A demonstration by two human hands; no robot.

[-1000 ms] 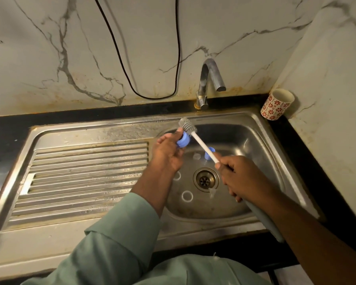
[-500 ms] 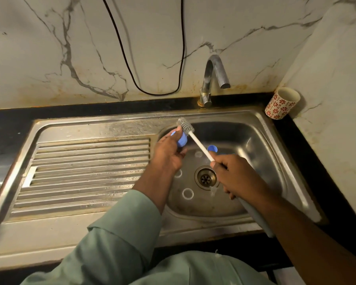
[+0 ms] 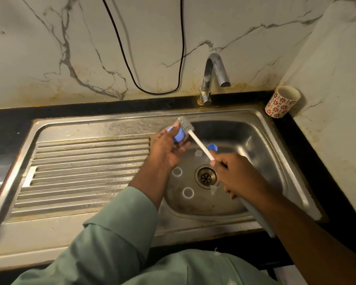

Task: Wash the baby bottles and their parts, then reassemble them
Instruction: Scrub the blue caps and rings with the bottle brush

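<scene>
My left hand grips a blue bottle cap over the left rim of the sink basin. My right hand holds the white handle of a bottle brush, and its grey bristle head lies against the cap. A second blue cap sits on the basin floor behind the brush handle. Two clear rings lie left of the drain, with another pale part farther back. A small clear piece rests by the drain.
The tap stands behind the basin, with no water running. A ribbed draining board fills the left side. A red-patterned white cup stands at the back right corner. A black cable hangs on the marble wall.
Both hands have drifted slightly left and away, with the brush head shifting against the blue cap. The grips are unchanged.
</scene>
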